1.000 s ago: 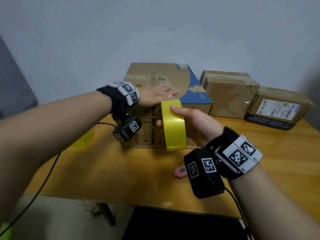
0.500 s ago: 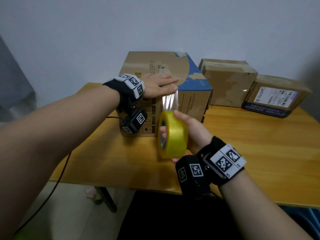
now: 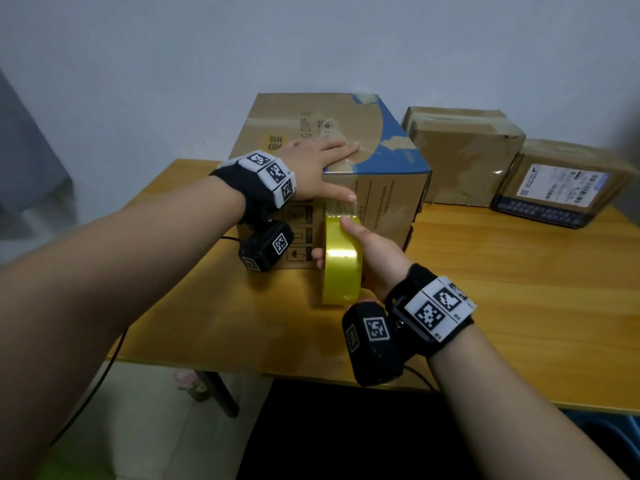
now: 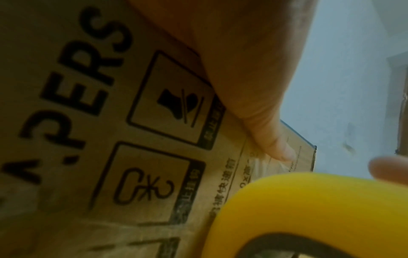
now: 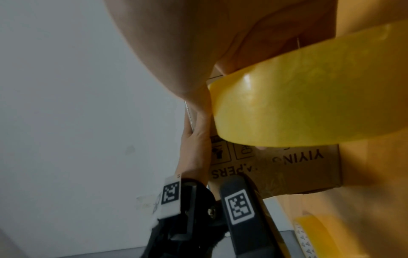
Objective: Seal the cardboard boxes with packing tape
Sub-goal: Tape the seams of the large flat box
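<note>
The right hand (image 3: 372,252) is closest. Its fingers (image 3: 318,258) and thumb are wrapped tight around the yellow tape roll (image 3: 341,261), which stands on edge just above the desk (image 3: 502,292). A short clear strip of tape (image 3: 341,210) runs up from the thumb to the big cardboard box (image 3: 391,199), which sits on the desk right behind the roll.

Just past the strip, the left hand (image 3: 320,168) lies flat on the box's near top edge. Its fingers (image 3: 337,147) are straight and together on top, and its thumb (image 4: 273,139) presses the strip against the front side.

The strip could go crooked or wrinkle if the roll tips sideways. The strip might peel off if the thumb lifts too soon. The light-looking box could slide if the right hand pulls hard and the left hand does not push down.

Far beyond the fingers, two smaller taped boxes (image 3: 464,154) wait by the wall.
</note>
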